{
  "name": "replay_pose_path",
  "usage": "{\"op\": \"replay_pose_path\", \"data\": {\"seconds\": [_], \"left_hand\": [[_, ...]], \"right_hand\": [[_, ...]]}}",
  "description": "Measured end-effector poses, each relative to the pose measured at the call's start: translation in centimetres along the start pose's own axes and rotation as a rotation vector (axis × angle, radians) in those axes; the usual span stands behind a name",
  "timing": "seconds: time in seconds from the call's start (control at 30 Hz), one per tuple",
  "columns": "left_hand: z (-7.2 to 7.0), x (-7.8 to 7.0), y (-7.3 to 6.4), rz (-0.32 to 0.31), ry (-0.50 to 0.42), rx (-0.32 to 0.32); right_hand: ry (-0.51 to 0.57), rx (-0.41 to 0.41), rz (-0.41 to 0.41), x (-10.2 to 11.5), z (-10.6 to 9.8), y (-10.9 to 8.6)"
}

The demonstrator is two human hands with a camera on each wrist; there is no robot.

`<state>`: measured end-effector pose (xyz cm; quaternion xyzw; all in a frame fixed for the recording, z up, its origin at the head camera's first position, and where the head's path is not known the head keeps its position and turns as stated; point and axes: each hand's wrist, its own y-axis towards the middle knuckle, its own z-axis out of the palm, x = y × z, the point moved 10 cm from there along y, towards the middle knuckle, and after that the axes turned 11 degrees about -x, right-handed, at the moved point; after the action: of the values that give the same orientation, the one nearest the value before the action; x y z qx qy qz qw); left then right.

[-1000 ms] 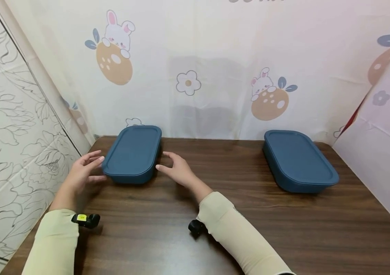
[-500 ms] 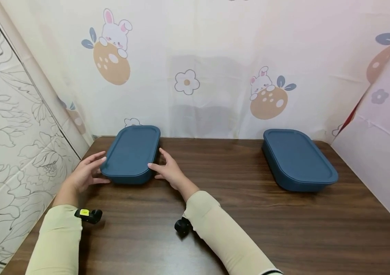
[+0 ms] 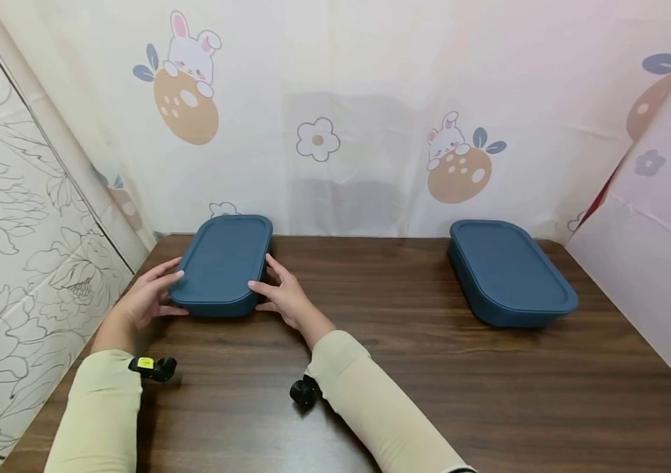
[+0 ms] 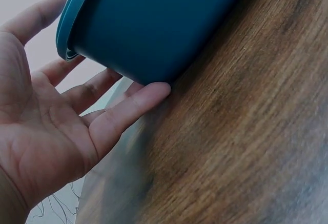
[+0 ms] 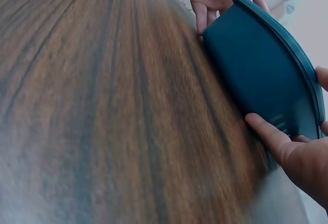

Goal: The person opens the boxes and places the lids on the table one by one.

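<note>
A blue lidded food container [image 3: 222, 259] lies on the table's left side, flat on the wood. At its left side, my left hand [image 3: 145, 297] reaches round the near corner with fingers spread and fairly straight. In the left wrist view, one fingertip [image 4: 160, 89] touches the container's base corner, and another rises beside the lid rim. My right hand [image 3: 289, 299] is at the opposite side, its thumb at the lid edge. In the right wrist view a finger [image 5: 264, 127] lies along the container's lower edge. Other fingers are partly hidden behind it.
A matching blue lidded container [image 3: 509, 272] stands on the right part of the brown wooden table [image 3: 359, 368]. Behind the table hangs a pale curtain [image 3: 341, 72] printed with rabbits. A flower-patterned panel [image 3: 22, 249] borders the left side.
My right hand has moved left and reached the container's right side. My left hand has come closer against the left side. The container stays in place; the view has shifted slightly.
</note>
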<state>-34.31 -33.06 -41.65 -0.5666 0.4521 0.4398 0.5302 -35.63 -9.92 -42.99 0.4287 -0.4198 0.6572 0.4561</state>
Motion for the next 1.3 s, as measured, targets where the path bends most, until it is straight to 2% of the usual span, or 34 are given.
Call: {"op": "replay_pose_path", "data": {"seconds": [0.17, 0.4, 0.8, 1.03, 1.3], "left_hand": [[0.0, 0.1, 0.0, -0.001, -0.019, -0.002], [0.0, 0.2, -0.5, -0.003, -0.102, 0.014], [0.5, 0.0, -1.3, 0.041, -0.140, 0.042], [0.6, -0.1, -2.0, 0.043, -0.154, 0.046], [1.5, -0.3, -2.5, 0.070, -0.196, 0.051]], "right_hand": [[0.012, 0.011, 0.008, -0.2, -0.1, 0.0], [0.022, 0.021, 0.010, -0.2, -0.2, -0.2], [0.029, 0.032, 0.012, 0.0, -0.6, -0.9], [0.028, 0.034, 0.019, 0.0, -0.9, -1.3], [0.016, 0.055, -0.008, 0.9, -1.4, -1.8]]}}
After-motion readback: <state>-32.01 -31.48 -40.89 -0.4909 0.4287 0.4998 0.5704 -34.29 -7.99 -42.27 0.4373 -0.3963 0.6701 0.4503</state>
